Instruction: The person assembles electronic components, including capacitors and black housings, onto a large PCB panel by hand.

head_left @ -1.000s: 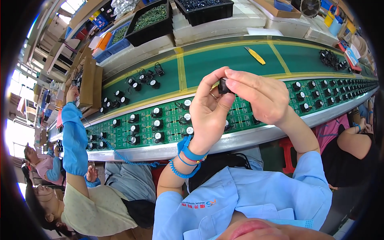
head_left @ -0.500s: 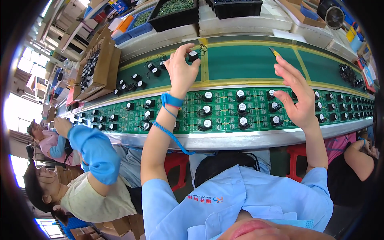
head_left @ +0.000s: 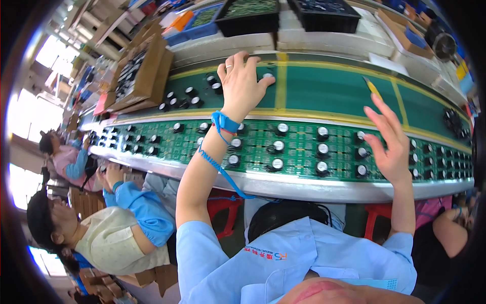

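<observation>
My left hand point(head_left: 242, 85) reaches over the green belt with its fingers spread. Its thumb is at a black cylindrical part with a white top point(head_left: 268, 76) and thin black wires; the index fingertip is apart from it. Over the circuit boards point(head_left: 299, 144) hovers my right hand point(head_left: 389, 144), fingers stretched and thumb apart. A slim yellow thing with a dark pointed tip point(head_left: 371, 86) shows just beyond its index fingertip; whether the fingers touch it I cannot tell. Rows of the same cylindrical parts stand on the boards, and several more point(head_left: 191, 91) lie left of my left hand.
A cardboard box of parts point(head_left: 161, 71) stands at the belt's far left. Black trays point(head_left: 248, 26) sit on white foam blocks point(head_left: 334, 43) behind the belt. A wire bundle point(head_left: 454, 123) lies far right. A co-worker point(head_left: 116, 238) sits at my left. A blue coiled cord hangs from my wristband.
The view has shifted, moving the scene right and down in the picture. My left hand's fingers have spread from around the cylindrical part. The co-worker's hands have lowered.
</observation>
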Motion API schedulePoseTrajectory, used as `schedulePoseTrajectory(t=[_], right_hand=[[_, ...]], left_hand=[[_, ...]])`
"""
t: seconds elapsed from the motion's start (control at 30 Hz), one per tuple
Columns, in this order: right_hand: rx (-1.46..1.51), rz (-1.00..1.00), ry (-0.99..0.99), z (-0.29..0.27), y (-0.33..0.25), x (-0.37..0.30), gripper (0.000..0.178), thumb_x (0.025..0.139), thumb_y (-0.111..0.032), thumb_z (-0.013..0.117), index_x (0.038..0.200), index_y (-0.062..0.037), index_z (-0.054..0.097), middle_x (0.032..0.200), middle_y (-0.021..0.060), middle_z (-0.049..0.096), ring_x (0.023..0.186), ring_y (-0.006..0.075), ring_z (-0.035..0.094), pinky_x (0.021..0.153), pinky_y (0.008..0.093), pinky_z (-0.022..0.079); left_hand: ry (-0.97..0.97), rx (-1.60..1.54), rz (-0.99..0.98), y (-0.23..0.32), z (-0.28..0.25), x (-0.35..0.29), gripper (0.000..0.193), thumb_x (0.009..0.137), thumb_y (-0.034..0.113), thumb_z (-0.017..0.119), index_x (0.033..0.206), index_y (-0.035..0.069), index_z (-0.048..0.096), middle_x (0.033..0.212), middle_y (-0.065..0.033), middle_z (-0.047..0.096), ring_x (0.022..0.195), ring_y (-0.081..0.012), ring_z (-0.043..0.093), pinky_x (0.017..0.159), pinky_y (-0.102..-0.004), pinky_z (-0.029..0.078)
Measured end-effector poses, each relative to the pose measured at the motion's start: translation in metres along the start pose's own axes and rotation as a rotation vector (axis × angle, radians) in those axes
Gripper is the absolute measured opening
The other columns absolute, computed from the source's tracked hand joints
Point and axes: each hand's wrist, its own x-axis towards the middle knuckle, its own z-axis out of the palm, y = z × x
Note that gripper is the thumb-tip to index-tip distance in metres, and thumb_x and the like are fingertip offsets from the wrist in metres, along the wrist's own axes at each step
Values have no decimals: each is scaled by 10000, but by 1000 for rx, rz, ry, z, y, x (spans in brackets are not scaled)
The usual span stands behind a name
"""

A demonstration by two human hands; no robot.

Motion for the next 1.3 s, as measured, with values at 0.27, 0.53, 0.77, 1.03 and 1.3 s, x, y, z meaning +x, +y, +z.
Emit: schedulePoseTrajectory(t=[0.27,0.53,0.77,1.03,1.3], right_hand=[[13,44,-107,0,13,3,496,817,85,561,1304,-3,544,1457,136,445,1156,258,576,936,326,454],[-18,17,-157,15,20,27,494,801,71,581,1287,-14,561,1442,154,458,1062,276,592,869,329,478],[-40,98,-273,27,9,51,503,783,58,586,1279,-17,551,1439,178,452,1272,363,494,968,393,466],[-34,84,-325,53,2,70,514,742,62,625,1245,-29,571,1424,172,471,1151,353,587,810,348,521],[-80,-83,-279,56,-1,66,500,717,60,648,1205,-32,593,1401,170,492,937,310,654,686,331,533]], left_hand=[[358,342,-175,-138,-91,20,441,734,310,739,1117,113,644,1233,-120,545,1206,-315,454,1015,-486,272],[71,462,-711,-342,-132,24,366,751,193,659,1109,118,662,1201,-182,579,1133,-391,557,932,-487,470],[13,113,-301,-396,-84,72,884,608,191,842,1402,142,457,1267,-151,589,1153,-294,582,961,-408,481],[58,-613,-548,-386,-77,95,156,901,170,654,897,21,701,708,-50,655,535,-99,602,490,-238,502],[897,-923,-403,-375,-86,105,124,951,84,564,936,-18,634,776,-76,636,626,-172,677,546,-262,564]])
